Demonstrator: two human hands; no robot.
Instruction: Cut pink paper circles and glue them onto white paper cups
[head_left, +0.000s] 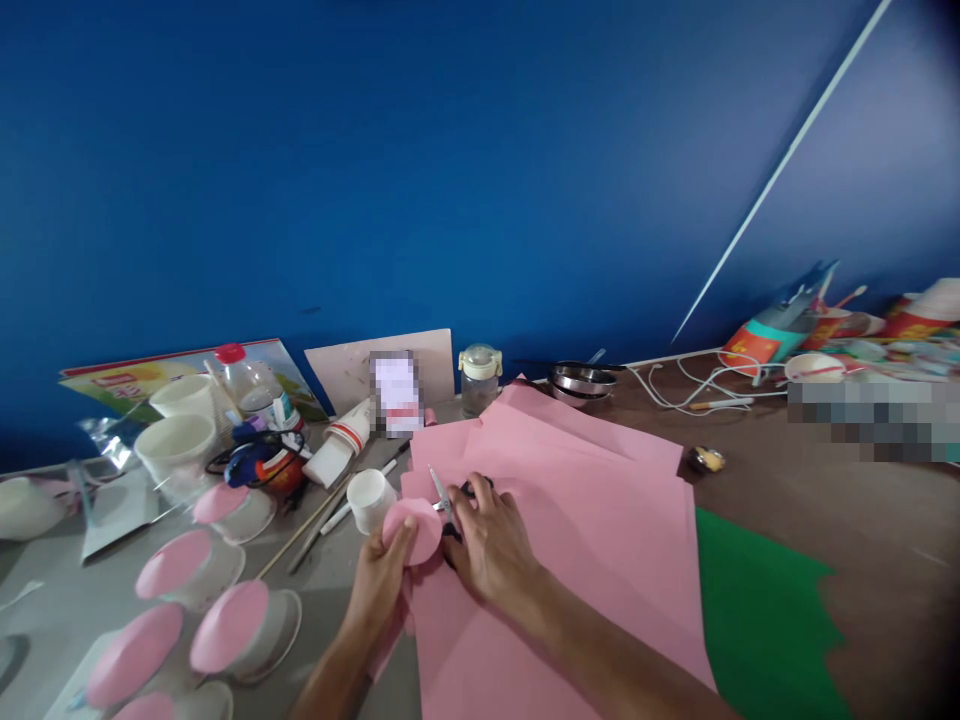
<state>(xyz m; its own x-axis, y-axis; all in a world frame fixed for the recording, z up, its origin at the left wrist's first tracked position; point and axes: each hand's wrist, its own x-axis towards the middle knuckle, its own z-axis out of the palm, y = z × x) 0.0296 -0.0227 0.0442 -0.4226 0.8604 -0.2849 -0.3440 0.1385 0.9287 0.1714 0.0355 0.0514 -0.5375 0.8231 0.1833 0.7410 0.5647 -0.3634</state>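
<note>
My left hand [379, 585] pinches a round pink paper disc [421, 530], with the thumb on top. Just to its right, my right hand [499, 545] has its fingers at the black handles of a pair of scissors [441, 490]. The blades stand apart and point up and to the left, close beside the disc. Large pink paper sheets [600, 580] lie stacked under my right hand and forearm. A small white paper cup [370, 500] stands just behind my left hand.
Several upturned white cups topped with pink discs [174, 565] fill the left side. Behind them are a red-capped bottle [251, 385] and thin sticks [300, 535]. A lidded jar [480, 380] and a phone [396, 390] stand near the wall. Green paper [765, 620] lies to the right.
</note>
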